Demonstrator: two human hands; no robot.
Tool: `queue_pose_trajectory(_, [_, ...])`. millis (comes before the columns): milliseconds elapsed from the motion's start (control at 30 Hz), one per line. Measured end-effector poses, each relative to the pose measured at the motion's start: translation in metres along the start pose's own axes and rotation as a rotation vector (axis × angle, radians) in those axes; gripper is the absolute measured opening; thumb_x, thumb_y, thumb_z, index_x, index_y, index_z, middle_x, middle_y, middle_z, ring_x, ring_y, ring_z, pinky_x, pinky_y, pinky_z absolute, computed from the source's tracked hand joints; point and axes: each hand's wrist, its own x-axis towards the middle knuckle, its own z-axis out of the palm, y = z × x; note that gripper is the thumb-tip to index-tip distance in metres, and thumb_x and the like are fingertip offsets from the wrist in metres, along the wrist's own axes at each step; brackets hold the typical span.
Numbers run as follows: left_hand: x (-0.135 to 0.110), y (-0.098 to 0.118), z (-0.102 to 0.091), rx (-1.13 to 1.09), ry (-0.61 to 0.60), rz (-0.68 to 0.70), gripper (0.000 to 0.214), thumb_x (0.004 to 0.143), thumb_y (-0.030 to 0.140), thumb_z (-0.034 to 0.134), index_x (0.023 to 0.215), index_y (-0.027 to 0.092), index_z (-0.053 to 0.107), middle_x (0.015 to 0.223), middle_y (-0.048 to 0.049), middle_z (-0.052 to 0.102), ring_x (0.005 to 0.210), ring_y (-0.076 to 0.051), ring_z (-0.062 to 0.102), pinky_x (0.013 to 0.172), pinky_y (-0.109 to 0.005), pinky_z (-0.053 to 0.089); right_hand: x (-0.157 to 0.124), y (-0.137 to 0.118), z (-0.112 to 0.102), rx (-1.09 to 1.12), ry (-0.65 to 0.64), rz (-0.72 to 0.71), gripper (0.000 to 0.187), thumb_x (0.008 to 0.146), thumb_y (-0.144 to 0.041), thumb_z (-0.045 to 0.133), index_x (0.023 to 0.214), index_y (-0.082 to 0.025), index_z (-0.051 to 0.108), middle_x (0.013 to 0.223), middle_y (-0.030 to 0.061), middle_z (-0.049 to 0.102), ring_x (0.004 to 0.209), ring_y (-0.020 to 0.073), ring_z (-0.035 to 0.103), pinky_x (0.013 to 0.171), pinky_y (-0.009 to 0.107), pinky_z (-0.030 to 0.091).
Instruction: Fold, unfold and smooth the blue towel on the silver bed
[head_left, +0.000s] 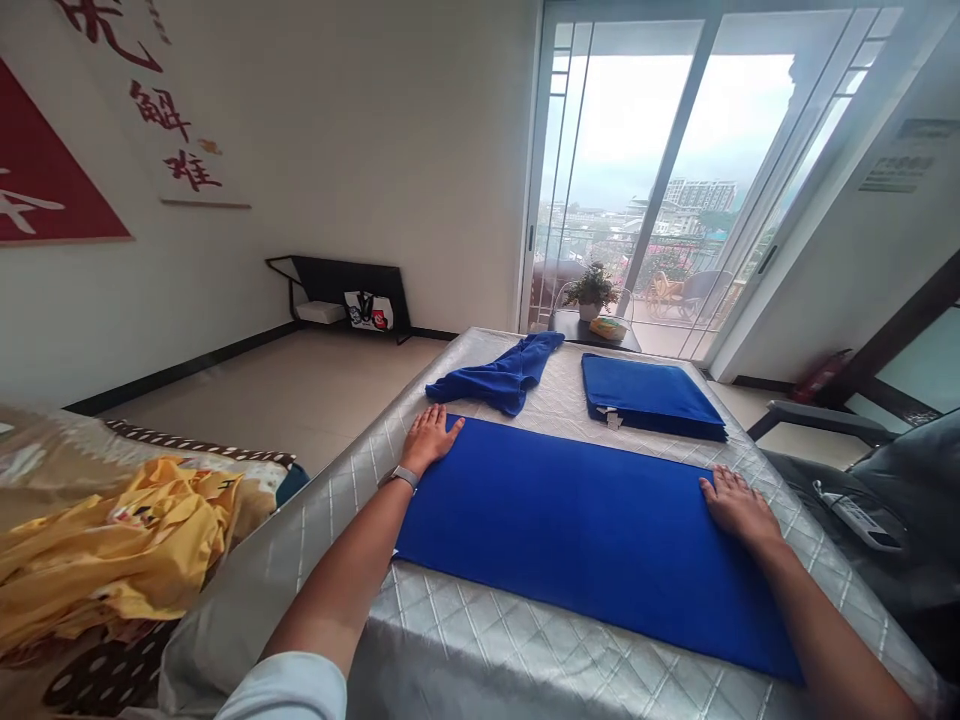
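A long blue cloth [577, 530], smooth and flat, lies across the near part of the quilted silver table cover [495, 655]. My left hand [431, 440] rests flat on its far left corner, fingers stretched out, with a band on the wrist. Over at the far right corner, my right hand [741, 505] lies flat too, fingers spread. Behind the cloth on the left is a crumpled blue cloth [499, 375]. To its right sits a neat stack of folded blue cloths [649, 393] with white tags at the front corner.
Yellow clothes [142, 540] are heaped on bedding at left. A dark armchair [900, 480] with a white power strip [859, 518] stands close on the right. Beyond the table's far edge are a potted plant [592, 290] and a sliding glass door [637, 180].
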Motion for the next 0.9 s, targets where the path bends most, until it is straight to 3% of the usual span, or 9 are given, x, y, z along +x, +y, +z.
queue_pose_trajectory(133, [0.001, 0.000, 0.004, -0.016, 0.030, 0.005, 0.083, 0.101, 0.064, 0.020, 0.157, 0.004, 0.031, 0.165, -0.0190, 0.027, 0.154, -0.028, 0.024, 0.126, -0.044, 0.015, -0.013, -0.054, -0.018, -0.063, 0.066, -0.107, 0.065, 0.101, -0.032, 0.018, 0.155, -0.001, 0.036, 0.164, 0.0169, 0.030, 0.154, 0.0264, 0.021, 0.126, 0.045, 0.014])
queue_pose_trajectory(333, [0.000, 0.000, 0.001, -0.022, 0.014, 0.004, 0.083, 0.101, 0.063, 0.018, 0.158, 0.003, 0.029, 0.165, -0.0189, 0.027, 0.154, -0.029, 0.024, 0.126, -0.044, 0.015, -0.048, -0.193, -0.034, 0.140, -0.031, -0.485, 0.068, 0.104, -0.047, 0.015, 0.159, -0.011, 0.031, 0.166, 0.0108, 0.028, 0.155, 0.0206, 0.020, 0.126, 0.037, 0.015])
queue_pose_trajectory(400, [0.000, 0.000, 0.000, -0.016, 0.002, 0.002, 0.083, 0.101, 0.063, 0.019, 0.158, 0.003, 0.029, 0.165, -0.0191, 0.027, 0.154, -0.028, 0.023, 0.126, -0.043, 0.015, -0.054, -0.222, -0.032, 0.193, -0.076, -0.508, 0.070, 0.104, -0.050, 0.014, 0.160, -0.010, 0.028, 0.167, 0.0113, 0.024, 0.155, 0.0212, 0.016, 0.126, 0.038, 0.012])
queue_pose_trajectory(467, [0.000, 0.000, 0.000, -0.004, -0.003, 0.000, 0.082, 0.101, 0.062, 0.019, 0.158, 0.004, 0.030, 0.165, -0.0186, 0.028, 0.154, -0.028, 0.023, 0.126, -0.043, 0.016, -0.056, -0.232, -0.028, 0.211, -0.109, -0.507, 0.072, 0.104, -0.052, 0.015, 0.161, -0.009, 0.025, 0.168, 0.0120, 0.021, 0.156, 0.0217, 0.013, 0.126, 0.039, 0.010])
queue_pose_trajectory(533, [0.001, -0.001, 0.001, 0.006, 0.004, 0.006, 0.082, 0.101, 0.063, 0.018, 0.158, 0.005, 0.031, 0.165, -0.0178, 0.028, 0.154, -0.028, 0.024, 0.125, -0.044, 0.017, -0.055, -0.226, -0.024, 0.205, -0.115, -0.512, 0.072, 0.104, -0.053, 0.014, 0.162, -0.010, 0.023, 0.169, 0.0112, 0.020, 0.156, 0.0212, 0.011, 0.127, 0.040, 0.008])
queue_pose_trajectory(633, [0.002, -0.003, 0.002, 0.011, 0.010, 0.012, 0.083, 0.101, 0.063, 0.017, 0.158, 0.005, 0.031, 0.164, -0.0178, 0.029, 0.153, -0.028, 0.025, 0.125, -0.044, 0.018, -0.047, -0.194, -0.018, 0.177, -0.107, -0.485, 0.071, 0.104, -0.054, 0.012, 0.162, -0.015, 0.022, 0.169, 0.0072, 0.018, 0.156, 0.0188, 0.011, 0.127, 0.039, 0.008])
queue_pose_trajectory(900, [0.000, -0.004, -0.001, 0.022, -0.020, 0.016, 0.083, 0.101, 0.062, 0.018, 0.158, 0.001, 0.028, 0.165, -0.0191, 0.027, 0.154, -0.029, 0.022, 0.126, -0.044, 0.014, -0.019, -0.039, -0.004, 0.051, -0.106, -0.254, 0.069, 0.104, -0.046, 0.014, 0.162, -0.010, 0.020, 0.170, 0.0086, 0.017, 0.156, 0.0180, 0.011, 0.127, 0.038, 0.010])
